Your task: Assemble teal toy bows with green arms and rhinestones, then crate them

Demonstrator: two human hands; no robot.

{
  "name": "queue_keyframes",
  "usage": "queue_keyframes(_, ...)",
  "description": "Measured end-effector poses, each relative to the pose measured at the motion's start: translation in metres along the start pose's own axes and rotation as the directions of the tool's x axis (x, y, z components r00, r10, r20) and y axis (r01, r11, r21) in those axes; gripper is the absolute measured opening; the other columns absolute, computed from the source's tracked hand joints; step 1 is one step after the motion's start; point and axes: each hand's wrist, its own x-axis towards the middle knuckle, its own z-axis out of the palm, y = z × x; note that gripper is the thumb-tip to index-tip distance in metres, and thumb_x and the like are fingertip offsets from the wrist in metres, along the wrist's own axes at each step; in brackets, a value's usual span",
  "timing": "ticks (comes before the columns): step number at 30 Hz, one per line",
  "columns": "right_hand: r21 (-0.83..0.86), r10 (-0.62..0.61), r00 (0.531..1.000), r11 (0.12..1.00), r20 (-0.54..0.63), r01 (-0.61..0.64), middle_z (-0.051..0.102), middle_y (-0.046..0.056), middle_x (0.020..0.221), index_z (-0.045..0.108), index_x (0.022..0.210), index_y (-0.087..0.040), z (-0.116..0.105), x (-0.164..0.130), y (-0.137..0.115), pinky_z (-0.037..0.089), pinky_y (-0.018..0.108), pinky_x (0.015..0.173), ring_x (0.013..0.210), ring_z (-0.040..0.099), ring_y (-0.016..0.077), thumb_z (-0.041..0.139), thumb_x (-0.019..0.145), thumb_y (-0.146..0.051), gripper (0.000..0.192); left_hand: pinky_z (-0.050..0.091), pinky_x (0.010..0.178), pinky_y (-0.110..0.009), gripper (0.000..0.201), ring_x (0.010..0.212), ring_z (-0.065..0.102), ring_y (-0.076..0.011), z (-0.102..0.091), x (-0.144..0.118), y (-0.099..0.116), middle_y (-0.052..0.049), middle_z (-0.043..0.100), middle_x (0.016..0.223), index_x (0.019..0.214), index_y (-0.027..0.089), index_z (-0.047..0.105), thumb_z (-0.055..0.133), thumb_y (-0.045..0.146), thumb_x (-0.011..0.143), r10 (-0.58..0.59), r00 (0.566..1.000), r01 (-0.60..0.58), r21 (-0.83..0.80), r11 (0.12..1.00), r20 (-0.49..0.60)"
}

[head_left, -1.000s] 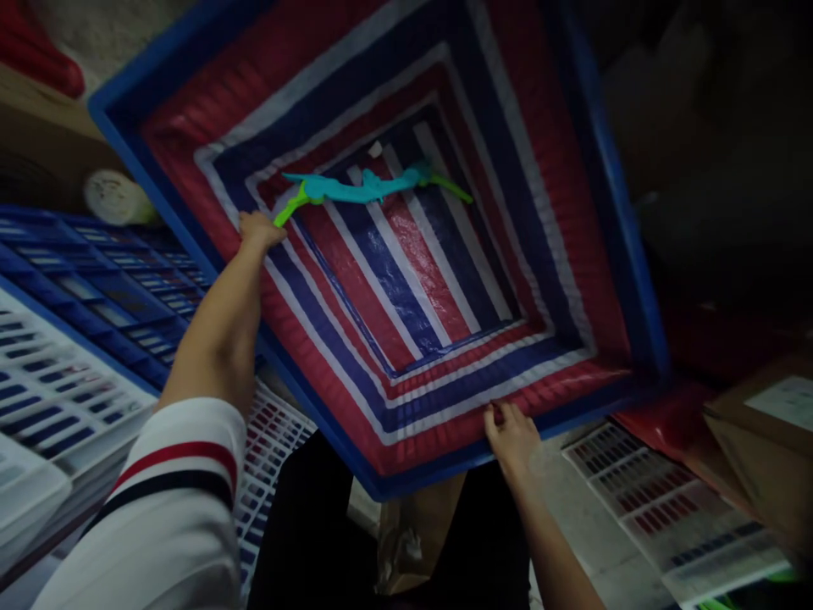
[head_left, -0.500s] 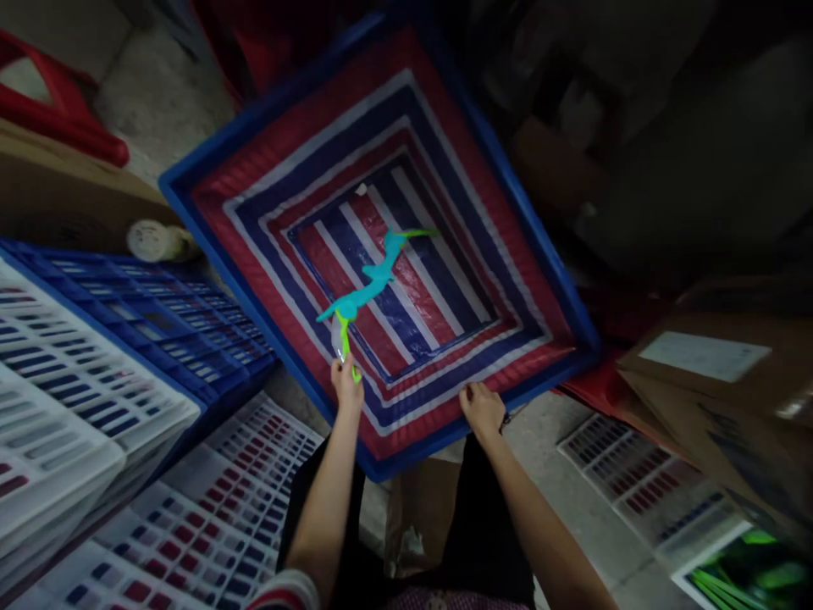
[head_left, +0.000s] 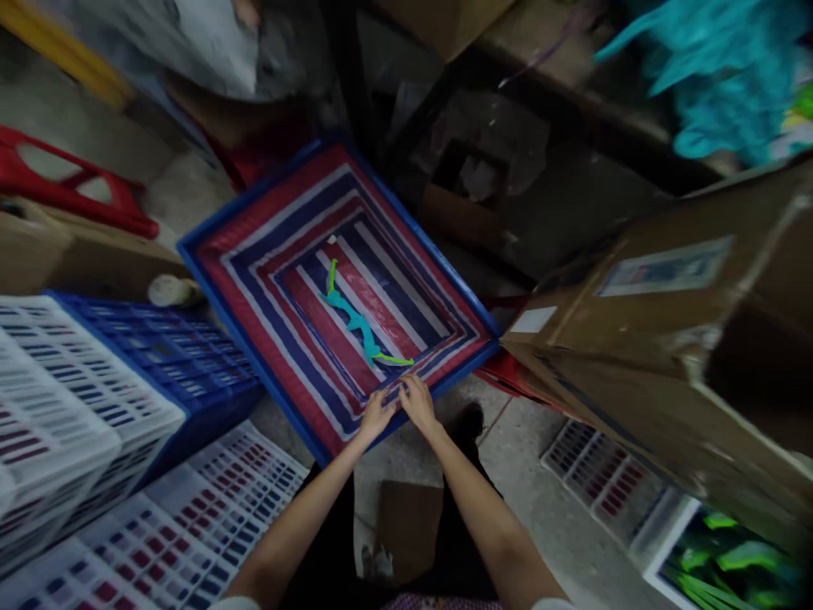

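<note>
We see both hands, left hand (head_left: 376, 417) and right hand (head_left: 417, 402), side by side on the near rim of the striped bin (head_left: 254, 227), fingers curled over its edge as if steadying it, while the teal-green toy (head_left: 359, 323) lies loose inside.

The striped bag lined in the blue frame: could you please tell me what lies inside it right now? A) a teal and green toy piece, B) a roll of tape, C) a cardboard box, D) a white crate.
A: a teal and green toy piece lies alone on the bottom of the striped bag, while the left hand and right hand rest at its near rim.
</note>
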Motion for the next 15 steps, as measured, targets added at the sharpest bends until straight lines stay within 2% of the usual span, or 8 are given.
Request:
queue_keyframes(2,0.136,-0.034,0.998,0.990,-0.044,0.039,0.072,0.009,0.114,0.067,0.112,-0.021,-0.040,-0.034,0.000,0.051,0.032,0.091,0.105,0.067,0.0193,0.043,0.093,-0.023,0.031,0.050,0.098,-0.043,0.028,0.101,0.068,-0.0285,-0.003,-0.035,0.015,-0.007,0.070,0.101,0.083,0.023,0.069,0.080,0.019,0.057,0.033,0.999,-0.035,0.099,0.994,0.020)
queue_keyframes(4,0.313,0.045,0.993,0.950,-0.109,-0.009,0.072,0.010,0.110,0.069,0.108,-0.020,-0.090,-0.089,0.016,0.054,0.034,0.088,0.102,0.068,0.0212,0.044,0.094,-0.031,0.031,0.050,0.098,-0.045,0.024,0.100,0.069,-0.0297,-0.001,-0.067,0.029,-0.006,0.070,0.095,0.079,0.024,0.068,0.079,0.020,0.058,0.043,0.999,-0.044,0.178,0.983,0.008)
queue_keyframes(6,0.492,0.271,0.952,0.854,-0.145,-0.168,0.074,0.011,0.103,0.070,0.101,-0.020,-0.148,-0.156,0.048,0.055,0.038,0.083,0.093,0.070,0.0243,0.048,0.090,-0.042,0.033,0.049,0.101,-0.048,0.022,0.104,0.068,-0.0324,0.008,-0.097,0.041,-0.006,0.069,0.088,0.074,0.024,0.065,0.079,0.020,0.057,0.036,0.999,-0.032,0.234,0.972,-0.016)
queue_keyframes(7,0.543,0.399,0.905,0.797,-0.149,-0.262,0.075,0.011,0.098,0.071,0.100,-0.019,-0.180,-0.192,0.067,0.056,0.040,0.081,0.088,0.070,0.0254,0.051,0.087,-0.047,0.037,0.048,0.102,-0.049,0.021,0.105,0.068,-0.0337,0.014,-0.112,0.046,-0.005,0.069,0.085,0.071,0.024,0.064,0.078,0.020,0.056,0.028,0.999,-0.020,0.254,0.967,-0.025)
queue_keyframes(9,0.594,0.595,0.784,0.699,-0.175,-0.398,0.074,0.011,0.089,0.070,0.099,-0.017,-0.250,-0.257,0.107,0.055,0.042,0.077,0.079,0.069,0.0266,0.055,0.080,-0.054,0.044,0.047,0.102,-0.052,0.021,0.105,0.068,-0.0361,0.030,-0.145,0.055,-0.005,0.069,0.081,0.067,0.023,0.061,0.078,0.020,0.055,0.007,0.999,0.003,0.279,0.960,-0.035)
queue_keyframes(11,0.610,0.711,0.618,0.664,-0.335,-0.433,0.072,0.011,0.094,0.068,0.098,-0.017,-0.326,-0.305,0.142,0.054,0.042,0.079,0.085,0.068,0.0276,0.058,0.076,-0.057,0.047,0.045,0.104,-0.053,0.022,0.104,0.069,-0.0377,0.047,-0.181,0.064,-0.006,0.070,0.081,0.066,0.023,0.060,0.079,0.021,0.054,-0.007,0.999,0.017,0.287,0.958,-0.035)
queue_keyframes(14,0.592,0.727,0.323,0.684,-0.606,-0.427,0.068,0.013,0.108,0.065,0.110,-0.016,-0.434,-0.332,0.184,0.050,0.045,0.093,0.103,0.064,0.0300,0.058,0.076,-0.059,0.055,0.045,0.104,-0.052,0.026,0.107,0.068,-0.0380,0.071,-0.232,0.086,-0.010,0.071,0.087,0.071,0.022,0.063,0.082,0.026,0.054,-0.003,1.000,0.009,0.272,0.962,-0.024)
queue_keyframes(15,0.592,0.721,0.259,0.682,-0.643,-0.429,0.066,0.017,0.116,0.064,0.114,-0.014,-0.465,-0.330,0.196,0.048,0.046,0.098,0.110,0.062,0.0312,0.059,0.075,-0.060,0.061,0.047,0.102,-0.051,0.029,0.109,0.067,-0.0372,0.079,-0.246,0.096,-0.012,0.072,0.093,0.076,0.021,0.065,0.083,0.030,0.056,0.006,1.000,-0.002,0.258,0.966,-0.016)
